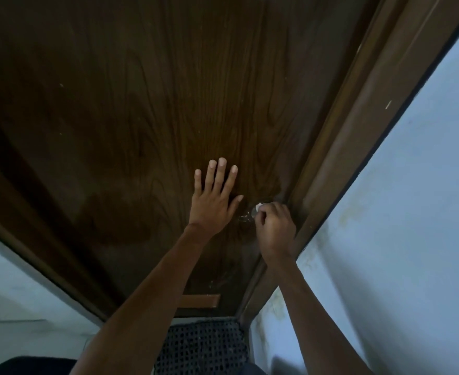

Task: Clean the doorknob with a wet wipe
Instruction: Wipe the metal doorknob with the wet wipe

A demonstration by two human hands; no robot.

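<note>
A dark brown wooden door (147,109) fills the view. Its metal doorknob (247,215) sits near the door's right edge, mostly hidden behind my right hand (275,228). That hand is curled around the knob with a white wet wipe (258,205) pinched in its fingers; only a small corner of the wipe shows. My left hand (213,198) lies flat against the door just left of the knob, fingers spread and pointing up, holding nothing.
The brown door frame (358,136) runs diagonally right of the knob, with a pale blue wall (412,212) beyond it. More pale wall (14,293) is at the lower left. A dark perforated mat (201,347) lies on the floor at the door's foot.
</note>
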